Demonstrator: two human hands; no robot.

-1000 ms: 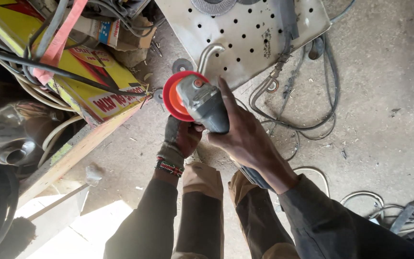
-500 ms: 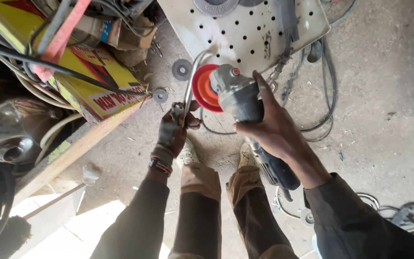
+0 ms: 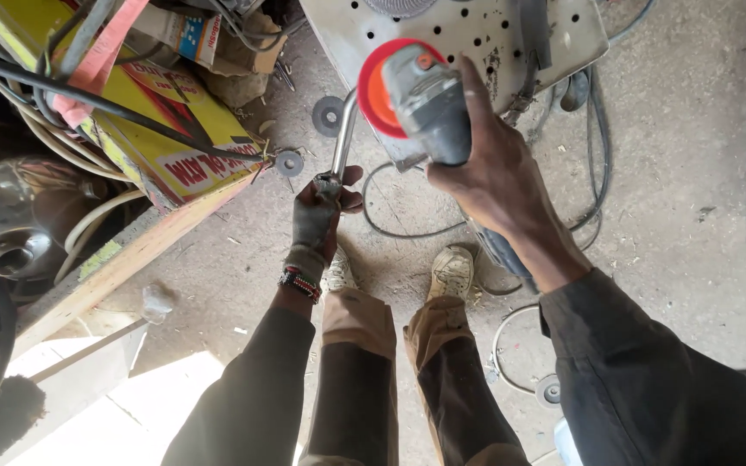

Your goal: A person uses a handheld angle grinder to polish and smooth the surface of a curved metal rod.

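While clamped on grinder (image 3: 420,103) upper centre, right hand (image 3: 498,185); left hand (image 3: 317,220) gripping tube (image 3: 344,129) beside plate (image 3: 477,30) edge; open floor (image 3: 692,216) right.

The left hand (image 3: 319,220), gloved, is stretched low and forward, its fingers curled tight in a fist, beaded band at the wrist. The right hand (image 3: 494,177) is raised nearer, fingers wrapped shut, thumb pointing far, forearm bent in a dark sleeve.
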